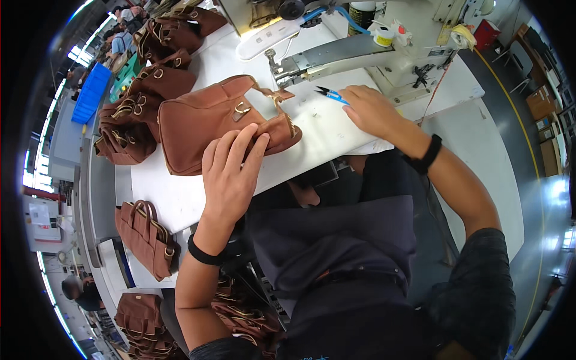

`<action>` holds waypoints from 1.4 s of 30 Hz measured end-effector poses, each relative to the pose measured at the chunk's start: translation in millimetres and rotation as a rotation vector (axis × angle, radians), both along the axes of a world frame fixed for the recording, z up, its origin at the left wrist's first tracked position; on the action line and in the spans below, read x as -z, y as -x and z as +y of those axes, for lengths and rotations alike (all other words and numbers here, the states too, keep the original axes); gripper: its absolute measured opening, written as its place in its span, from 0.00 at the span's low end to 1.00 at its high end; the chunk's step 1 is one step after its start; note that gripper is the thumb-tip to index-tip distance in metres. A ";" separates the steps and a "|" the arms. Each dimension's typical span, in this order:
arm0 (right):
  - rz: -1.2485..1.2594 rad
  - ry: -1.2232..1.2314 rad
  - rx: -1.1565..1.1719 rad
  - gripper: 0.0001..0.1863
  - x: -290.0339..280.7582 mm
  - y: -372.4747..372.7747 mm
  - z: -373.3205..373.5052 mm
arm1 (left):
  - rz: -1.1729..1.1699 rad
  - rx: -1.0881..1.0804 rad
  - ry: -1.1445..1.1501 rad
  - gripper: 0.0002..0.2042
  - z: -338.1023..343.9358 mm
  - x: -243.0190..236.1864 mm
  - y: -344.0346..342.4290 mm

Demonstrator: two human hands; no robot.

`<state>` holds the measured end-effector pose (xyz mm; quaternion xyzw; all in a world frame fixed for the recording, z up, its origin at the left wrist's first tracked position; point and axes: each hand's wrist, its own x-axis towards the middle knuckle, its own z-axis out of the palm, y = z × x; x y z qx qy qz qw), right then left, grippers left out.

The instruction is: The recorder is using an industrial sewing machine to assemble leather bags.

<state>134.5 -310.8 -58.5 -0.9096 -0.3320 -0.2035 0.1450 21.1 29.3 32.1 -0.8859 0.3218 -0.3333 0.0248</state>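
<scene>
A brown leather bag [198,123] with a metal D-ring and a brass zipper lies on the white sewing table [324,141]. My left hand [231,165] rests on the bag's near edge, its fingers laid over the leather beside the zipper. At the right, my right hand [369,111] is closed around a pair of blue thread snips [333,95]. The dark blades point left toward the bag's zipper end and stand apart from it. The fingers under the left palm are partly hidden.
A sewing machine [354,57] stands behind the bag, its arm reaching left. A white power strip [270,39] lies beyond. Several brown bags [129,123] are piled at the left; another bag [144,237] sits lower left. Boxes [543,102] stand at the far right. Other people are at far left.
</scene>
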 end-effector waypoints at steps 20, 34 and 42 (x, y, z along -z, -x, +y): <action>0.735 -0.415 -0.103 0.19 -87.5 33.7 69.2 | 0.070 -0.022 0.066 0.18 5.0 5.4 4.9; 0.919 -0.512 -0.157 0.22 -92.0 14.7 95.4 | 0.085 -0.027 0.083 0.17 4.3 6.6 5.4; 1.049 -0.537 -0.034 0.23 -96.0 20.5 70.7 | 0.080 -0.040 0.082 0.19 2.9 8.3 7.0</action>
